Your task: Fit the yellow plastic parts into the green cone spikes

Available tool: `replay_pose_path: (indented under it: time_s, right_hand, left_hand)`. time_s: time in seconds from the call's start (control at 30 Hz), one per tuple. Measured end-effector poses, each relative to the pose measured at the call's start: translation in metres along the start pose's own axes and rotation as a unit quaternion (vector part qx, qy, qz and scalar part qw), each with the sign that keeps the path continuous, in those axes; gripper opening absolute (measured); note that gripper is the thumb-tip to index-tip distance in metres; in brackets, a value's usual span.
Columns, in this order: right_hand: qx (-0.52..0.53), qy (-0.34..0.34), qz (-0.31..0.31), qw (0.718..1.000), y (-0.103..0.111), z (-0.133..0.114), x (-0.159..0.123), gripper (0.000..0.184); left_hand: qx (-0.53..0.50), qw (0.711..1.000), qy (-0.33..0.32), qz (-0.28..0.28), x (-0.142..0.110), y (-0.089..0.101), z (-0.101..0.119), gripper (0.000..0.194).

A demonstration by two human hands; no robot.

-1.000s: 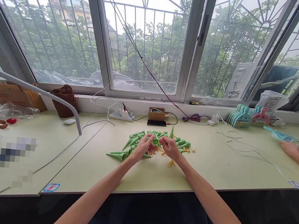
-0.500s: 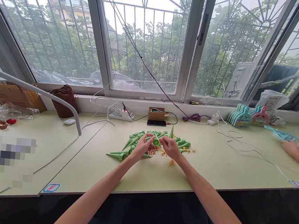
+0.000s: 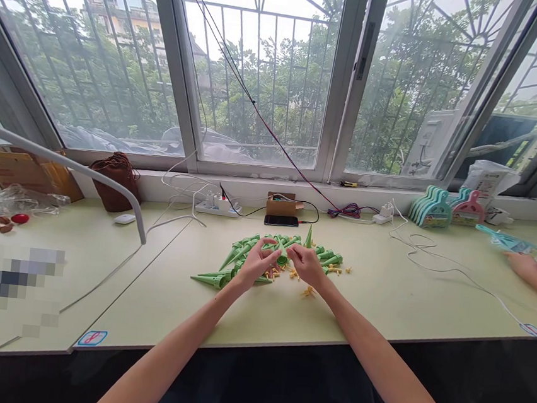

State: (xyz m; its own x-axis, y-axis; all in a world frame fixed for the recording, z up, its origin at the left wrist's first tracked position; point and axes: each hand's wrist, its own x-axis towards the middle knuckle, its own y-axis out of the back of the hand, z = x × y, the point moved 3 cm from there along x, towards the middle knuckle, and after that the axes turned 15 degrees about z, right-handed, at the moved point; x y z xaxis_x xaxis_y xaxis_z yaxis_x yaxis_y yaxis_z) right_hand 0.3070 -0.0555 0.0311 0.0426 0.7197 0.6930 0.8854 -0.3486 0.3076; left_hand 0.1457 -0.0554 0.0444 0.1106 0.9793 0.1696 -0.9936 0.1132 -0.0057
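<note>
Left hand (image 3: 256, 265) pinches one green, cone-shaped plastic spike (image 3: 282, 259), right hand (image 3: 307, 268) closure cannot be told, and slack fingers could drop it.

The person wears plain dark, navy-tinged clothing (image 3: 278, 392); the forearms (image 3: 183, 342), left hand (image 3: 256, 265) and right hand (image 3: 307, 266) are bare.

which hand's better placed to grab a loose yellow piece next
Probably the right hand: most yellow pieces lie nearer it than the left hand, though both are at a green cone.
</note>
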Motion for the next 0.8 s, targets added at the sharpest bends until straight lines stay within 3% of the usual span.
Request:
replay_pose_path:
  time_s: [0.37,0.6,0.8]
  right_hand:
    - [-0.004,-0.008,-0.002,1.0,-0.0011,0.0039,0.0011,0.043]
    - [-0.005,-0.021,0.003,1.0,-0.0016,0.0048,0.0011,0.044]
    - [-0.007,-0.026,0.007,1.0,-0.0028,0.0089,0.0015,0.045]
  left_hand:
    - [0.041,0.995,-0.09,-0.02,0.0028,0.0011,-0.0076,0.055]
    - [0.137,0.969,-0.204,-0.002,0.001,0.0004,-0.0068,0.049]
    - [0.163,0.955,-0.25,0.007,0.0009,-0.0003,-0.0072,0.053]
